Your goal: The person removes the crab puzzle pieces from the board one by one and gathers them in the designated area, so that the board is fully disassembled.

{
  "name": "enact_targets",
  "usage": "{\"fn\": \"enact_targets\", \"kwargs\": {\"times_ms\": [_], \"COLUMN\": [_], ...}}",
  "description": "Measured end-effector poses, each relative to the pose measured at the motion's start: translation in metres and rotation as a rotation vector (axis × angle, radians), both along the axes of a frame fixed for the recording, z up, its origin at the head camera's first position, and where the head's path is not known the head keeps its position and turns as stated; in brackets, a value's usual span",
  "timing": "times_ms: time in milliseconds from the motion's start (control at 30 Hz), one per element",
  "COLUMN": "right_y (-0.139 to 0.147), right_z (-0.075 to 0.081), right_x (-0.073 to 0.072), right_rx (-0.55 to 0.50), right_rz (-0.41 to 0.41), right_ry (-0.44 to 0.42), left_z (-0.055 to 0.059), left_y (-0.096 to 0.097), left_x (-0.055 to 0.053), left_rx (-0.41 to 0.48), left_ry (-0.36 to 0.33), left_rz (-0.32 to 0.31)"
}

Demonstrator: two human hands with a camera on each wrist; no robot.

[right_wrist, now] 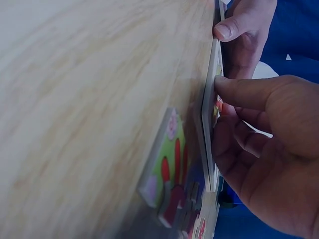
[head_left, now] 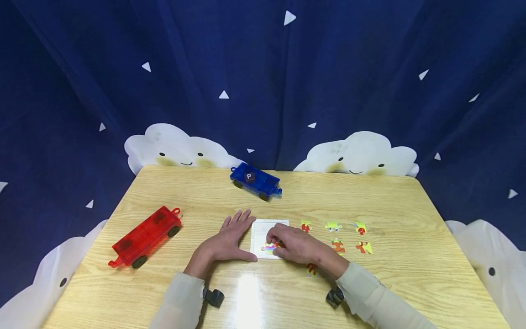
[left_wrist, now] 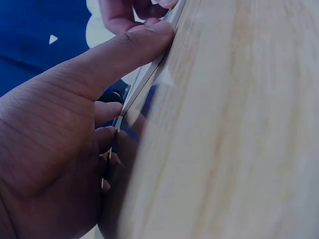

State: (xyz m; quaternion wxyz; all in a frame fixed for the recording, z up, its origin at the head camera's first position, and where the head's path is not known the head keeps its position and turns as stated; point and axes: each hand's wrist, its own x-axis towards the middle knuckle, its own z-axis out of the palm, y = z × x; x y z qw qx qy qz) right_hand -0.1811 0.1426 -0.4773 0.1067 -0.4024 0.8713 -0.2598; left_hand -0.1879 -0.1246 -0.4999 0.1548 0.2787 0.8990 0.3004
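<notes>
A white puzzle tray lies on the table between my hands. My left hand is spread along its left side, with the thumb touching the near edge. My right hand is over the tray's right half, fingers curled down and thumb at its near edge. It pinches a small red-orange puzzle piece, mostly hidden by the fingers. A rainbow-striped puzzle piece lies in the tray just left of those fingertips.
Several loose puzzle pieces are laid out right of the tray. Another piece sits partly under my right forearm. A blue toy wagon stands behind the tray, a red toy wagon at left. A dark blue curtain hangs behind the table.
</notes>
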Motion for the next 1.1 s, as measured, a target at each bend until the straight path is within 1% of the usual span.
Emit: {"fn": "enact_targets", "kwargs": {"times_ms": [233,633,800,900,1100], "right_y": [0.0012,-0.0004,0.001,0.0013,0.0006], "right_z": [-0.0002,0.0004,0.0005,0.0002,0.0015], "right_x": [0.0003,0.0032,0.0038,0.0032,0.0004], "right_rx": [-0.001,0.018,-0.052,-0.097,-0.118], "right_rz": [-0.008,-0.049,-0.071,-0.069,-0.092], "right_ry": [0.0,0.004,-0.005,-0.004,-0.019], "left_z": [0.0017,0.0008,0.0008,0.001,0.0007], "left_y": [0.0005,0.0004,0.0005,0.0002,0.0003], "left_x": [0.0002,-0.0003,-0.0001,0.0001,-0.0004], "left_rx": [0.007,-0.003,0.0,0.002,0.0], "left_ry": [-0.012,0.0,-0.001,-0.004,-0.009], "left_rz": [0.0,0.005,0.005,0.007,0.007]}}
